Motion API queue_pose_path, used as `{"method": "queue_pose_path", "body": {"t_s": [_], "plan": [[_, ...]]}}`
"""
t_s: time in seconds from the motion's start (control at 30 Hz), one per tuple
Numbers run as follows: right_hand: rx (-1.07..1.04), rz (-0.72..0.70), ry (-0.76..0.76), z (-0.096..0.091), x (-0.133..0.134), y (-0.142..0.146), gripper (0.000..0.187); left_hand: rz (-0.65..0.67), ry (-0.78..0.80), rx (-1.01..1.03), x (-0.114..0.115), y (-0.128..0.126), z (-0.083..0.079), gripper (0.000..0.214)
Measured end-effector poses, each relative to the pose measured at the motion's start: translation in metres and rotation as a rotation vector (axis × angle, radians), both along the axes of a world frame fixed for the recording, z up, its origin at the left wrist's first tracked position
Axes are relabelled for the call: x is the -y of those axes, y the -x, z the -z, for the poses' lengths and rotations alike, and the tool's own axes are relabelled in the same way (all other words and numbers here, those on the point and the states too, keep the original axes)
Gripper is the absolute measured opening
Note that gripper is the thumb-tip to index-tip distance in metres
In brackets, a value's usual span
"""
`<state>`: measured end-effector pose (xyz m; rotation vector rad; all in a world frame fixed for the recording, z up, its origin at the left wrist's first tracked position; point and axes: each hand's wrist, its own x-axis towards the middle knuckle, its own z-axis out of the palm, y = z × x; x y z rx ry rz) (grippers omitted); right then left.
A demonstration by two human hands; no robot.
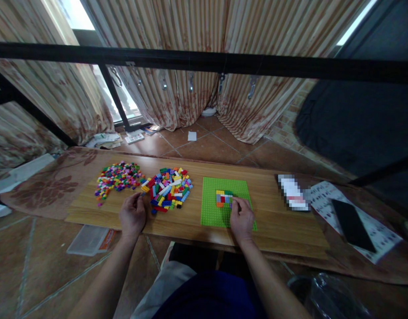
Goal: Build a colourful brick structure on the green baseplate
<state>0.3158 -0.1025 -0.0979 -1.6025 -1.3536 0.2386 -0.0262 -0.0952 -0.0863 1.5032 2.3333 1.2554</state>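
My right hand is over the green studded baseplate, its thumb and fingers pinched together at the right side of a small patch of coloured toy bricks. The patch shows red, yellow, green, light blue and orange; the fingers cover part of it, and whatever lies between the fingertips is hidden. My left hand is closed at the near left of a pile of larger mixed bricks. A small dark piece may be at its fingertips, too small to name. Beyond it lies a heap of smaller bricks.
Everything rests on a low wooden board. On the right are a blurred-out object, a printed sheet and a dark phone-like slab. A clear plastic lid is on the floor. A black bar crosses ahead.
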Motion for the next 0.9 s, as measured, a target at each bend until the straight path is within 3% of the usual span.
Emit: {"method": "queue_pose_path", "body": {"t_s": [0.23,0.43,0.53,0.63,0.73,0.9], "plan": [[0.005,0.004,-0.001,-0.001,0.0,0.001,0.03,-0.004,-0.011,-0.007,0.001,0.0,0.0,0.034],[0.028,-0.006,0.008,0.0,0.0,0.0,0.029,-0.069,-0.116,0.102,0.0,0.005,0.006,0.035],[0.048,-0.011,-0.002,0.002,0.0,0.002,0.028,-0.091,-0.175,0.123,0.005,0.0,-0.002,0.034],[0.049,-0.027,-0.009,0.001,0.001,0.005,0.027,0.006,-0.243,0.125,0.015,-0.021,-0.02,0.034],[0.028,-0.03,0.009,-0.003,0.003,0.01,0.027,0.176,-0.206,0.228,0.022,-0.058,-0.035,0.032],[-0.049,-0.04,-0.008,-0.018,0.011,0.017,0.027,0.54,0.035,0.585,0.023,-0.128,-0.034,0.031]]}}
